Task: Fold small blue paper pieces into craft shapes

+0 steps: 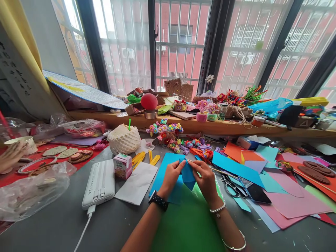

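My left hand (172, 176) is closed on the top edge of a small folded piece of blue paper (188, 175). My right hand (206, 178) pinches the same piece from the other side, and its lower end hangs to a point. A thin wooden stick (219, 171) runs behind the right hand, with its tip at the paper's top; how it is gripped is hidden. Under the left hand lies a larger blue sheet (166, 161), partly over a green mat (187, 220). To the right are scissors (232, 187) and a long blue strip (236, 168).
A white power bank (99, 183) with a cable, a small pink carton (123, 166) and a white napkin (138, 182) lie left. Coloured sheets (294, 203) and a phone (258, 193) cover the right. Crochet flowers (165, 129) stand behind. Another person's hand (9, 157) is far left.
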A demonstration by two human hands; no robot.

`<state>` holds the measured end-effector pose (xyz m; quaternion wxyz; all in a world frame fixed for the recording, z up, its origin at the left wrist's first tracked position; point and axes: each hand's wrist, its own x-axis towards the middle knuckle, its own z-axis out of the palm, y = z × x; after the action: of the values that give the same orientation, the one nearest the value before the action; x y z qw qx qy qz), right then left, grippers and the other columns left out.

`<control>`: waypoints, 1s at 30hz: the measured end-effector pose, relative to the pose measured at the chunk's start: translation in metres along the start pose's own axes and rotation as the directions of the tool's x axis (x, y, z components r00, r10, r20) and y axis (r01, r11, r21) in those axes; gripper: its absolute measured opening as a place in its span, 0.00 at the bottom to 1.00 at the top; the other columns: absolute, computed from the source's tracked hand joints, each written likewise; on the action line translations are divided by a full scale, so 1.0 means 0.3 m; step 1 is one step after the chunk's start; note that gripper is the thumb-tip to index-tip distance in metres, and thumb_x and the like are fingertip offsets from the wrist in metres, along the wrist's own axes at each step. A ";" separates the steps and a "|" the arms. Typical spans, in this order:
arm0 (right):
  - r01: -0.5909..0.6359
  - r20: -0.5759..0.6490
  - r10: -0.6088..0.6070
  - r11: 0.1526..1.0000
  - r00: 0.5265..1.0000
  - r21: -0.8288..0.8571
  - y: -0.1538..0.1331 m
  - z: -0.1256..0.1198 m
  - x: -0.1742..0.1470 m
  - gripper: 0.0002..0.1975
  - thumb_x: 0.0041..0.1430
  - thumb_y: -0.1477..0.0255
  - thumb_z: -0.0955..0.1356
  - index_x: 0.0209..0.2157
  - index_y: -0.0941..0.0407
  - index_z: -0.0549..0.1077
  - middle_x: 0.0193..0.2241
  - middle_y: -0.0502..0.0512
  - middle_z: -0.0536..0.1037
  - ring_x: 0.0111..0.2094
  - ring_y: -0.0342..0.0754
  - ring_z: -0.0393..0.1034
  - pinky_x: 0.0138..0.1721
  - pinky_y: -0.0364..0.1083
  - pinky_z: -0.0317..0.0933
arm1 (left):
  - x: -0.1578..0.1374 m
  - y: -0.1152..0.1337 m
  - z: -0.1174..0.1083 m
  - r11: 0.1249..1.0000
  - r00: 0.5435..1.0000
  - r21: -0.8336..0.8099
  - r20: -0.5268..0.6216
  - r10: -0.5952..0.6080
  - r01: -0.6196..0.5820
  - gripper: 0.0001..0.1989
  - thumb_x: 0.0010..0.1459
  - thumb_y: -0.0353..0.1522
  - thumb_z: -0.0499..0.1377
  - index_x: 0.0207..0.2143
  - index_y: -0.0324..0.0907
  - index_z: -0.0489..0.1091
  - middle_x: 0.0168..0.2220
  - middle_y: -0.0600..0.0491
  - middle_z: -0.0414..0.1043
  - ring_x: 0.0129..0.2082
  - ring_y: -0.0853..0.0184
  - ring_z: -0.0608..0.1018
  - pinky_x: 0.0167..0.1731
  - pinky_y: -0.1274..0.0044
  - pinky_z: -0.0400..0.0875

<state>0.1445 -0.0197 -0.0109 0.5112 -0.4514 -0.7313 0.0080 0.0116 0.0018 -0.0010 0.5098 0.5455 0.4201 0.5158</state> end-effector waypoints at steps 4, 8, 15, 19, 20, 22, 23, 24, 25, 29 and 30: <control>-0.008 0.015 0.008 1.000 1.000 0.012 0.003 0.002 -0.002 0.16 0.52 0.77 0.59 0.41 0.50 0.69 0.34 0.55 0.70 0.37 0.48 0.65 0.38 0.47 0.61 | -0.001 0.002 0.000 1.000 0.999 -0.005 0.023 0.025 -0.025 0.17 0.40 0.42 0.58 0.17 0.38 0.60 0.16 0.59 0.54 0.18 0.76 0.57 0.18 0.82 0.52; -0.046 0.020 0.045 0.996 0.999 0.078 -0.006 -0.003 0.002 0.15 0.51 0.77 0.60 0.39 0.51 0.71 0.34 0.55 0.70 0.38 0.48 0.64 0.40 0.48 0.59 | 0.000 0.005 -0.003 1.000 1.000 -0.001 0.000 0.025 -0.025 0.16 0.40 0.40 0.59 0.15 0.37 0.61 0.16 0.59 0.55 0.18 0.76 0.57 0.18 0.82 0.51; -0.406 0.134 0.387 0.811 0.912 0.420 0.006 -0.033 0.022 0.12 0.50 0.67 0.62 0.32 0.57 0.72 0.30 0.56 0.73 0.32 0.49 0.66 0.31 0.45 0.61 | -0.018 0.032 0.003 0.992 0.972 0.012 0.196 -0.128 0.128 0.13 0.37 0.38 0.61 0.21 0.36 0.70 0.18 0.55 0.65 0.19 0.74 0.63 0.19 0.82 0.54; -0.503 0.235 0.444 0.762 0.864 0.408 0.038 -0.032 0.022 0.14 0.46 0.62 0.65 0.22 0.59 0.73 0.24 0.53 0.73 0.28 0.46 0.65 0.29 0.42 0.58 | -0.017 0.025 0.002 0.988 0.961 0.049 0.229 -0.154 0.146 0.13 0.37 0.38 0.61 0.20 0.36 0.71 0.17 0.55 0.64 0.18 0.74 0.62 0.18 0.82 0.52; -0.514 0.251 0.449 0.755 0.857 0.406 0.043 -0.030 0.021 0.14 0.45 0.61 0.65 0.22 0.59 0.73 0.23 0.52 0.73 0.27 0.46 0.64 0.28 0.42 0.57 | -0.016 0.021 0.001 0.987 0.961 0.058 0.224 -0.161 0.152 0.13 0.37 0.38 0.61 0.20 0.36 0.71 0.17 0.55 0.64 0.17 0.74 0.62 0.18 0.82 0.52; -0.536 0.271 0.463 0.731 0.844 0.421 0.047 -0.027 0.020 0.13 0.44 0.62 0.66 0.22 0.58 0.73 0.22 0.51 0.72 0.26 0.44 0.63 0.28 0.41 0.56 | -0.013 0.015 -0.002 0.985 0.961 0.066 0.219 -0.172 0.161 0.13 0.38 0.38 0.61 0.21 0.36 0.71 0.17 0.55 0.64 0.17 0.74 0.62 0.18 0.81 0.52; -0.546 0.282 0.468 0.719 0.838 0.431 0.047 -0.026 0.020 0.13 0.44 0.62 0.66 0.22 0.58 0.73 0.22 0.51 0.72 0.26 0.44 0.63 0.28 0.41 0.56 | -0.011 0.013 -0.003 0.984 0.960 0.070 0.219 -0.174 0.163 0.13 0.38 0.38 0.61 0.21 0.35 0.71 0.17 0.55 0.64 0.17 0.74 0.62 0.18 0.81 0.52; -0.552 0.291 0.469 0.709 0.834 0.438 0.046 -0.026 0.020 0.13 0.43 0.62 0.66 0.23 0.58 0.74 0.22 0.51 0.72 0.26 0.44 0.63 0.29 0.41 0.56 | -0.010 0.012 -0.004 0.984 0.960 0.077 0.219 -0.175 0.162 0.13 0.38 0.38 0.61 0.21 0.35 0.71 0.17 0.55 0.64 0.17 0.74 0.61 0.17 0.81 0.51; -0.556 0.298 0.470 0.701 0.831 0.445 0.045 -0.025 0.019 0.13 0.43 0.62 0.67 0.23 0.58 0.74 0.23 0.51 0.73 0.27 0.44 0.64 0.30 0.42 0.56 | -0.009 0.011 -0.005 0.984 0.960 0.085 0.222 -0.173 0.158 0.13 0.38 0.38 0.60 0.21 0.35 0.71 0.17 0.55 0.63 0.17 0.74 0.61 0.17 0.81 0.51; -0.561 0.300 0.474 0.682 0.828 0.470 0.043 -0.023 0.018 0.11 0.42 0.63 0.67 0.23 0.58 0.73 0.24 0.51 0.73 0.28 0.45 0.64 0.31 0.42 0.57 | -0.006 0.008 -0.005 0.984 0.960 0.115 0.231 -0.158 0.134 0.13 0.39 0.39 0.60 0.18 0.36 0.69 0.16 0.56 0.60 0.17 0.75 0.58 0.16 0.81 0.49; -0.558 0.294 0.475 0.682 0.829 0.472 0.042 -0.022 0.018 0.11 0.42 0.64 0.67 0.22 0.58 0.73 0.23 0.51 0.73 0.28 0.45 0.64 0.31 0.42 0.57 | -0.005 0.007 -0.005 0.984 0.961 0.122 0.229 -0.154 0.128 0.13 0.39 0.39 0.60 0.17 0.36 0.68 0.15 0.57 0.59 0.16 0.75 0.58 0.16 0.81 0.48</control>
<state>0.1575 -0.0116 -0.0098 0.5380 -0.4749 -0.5765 0.3908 0.0098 0.0004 0.0007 0.5622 0.5981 0.4207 0.3863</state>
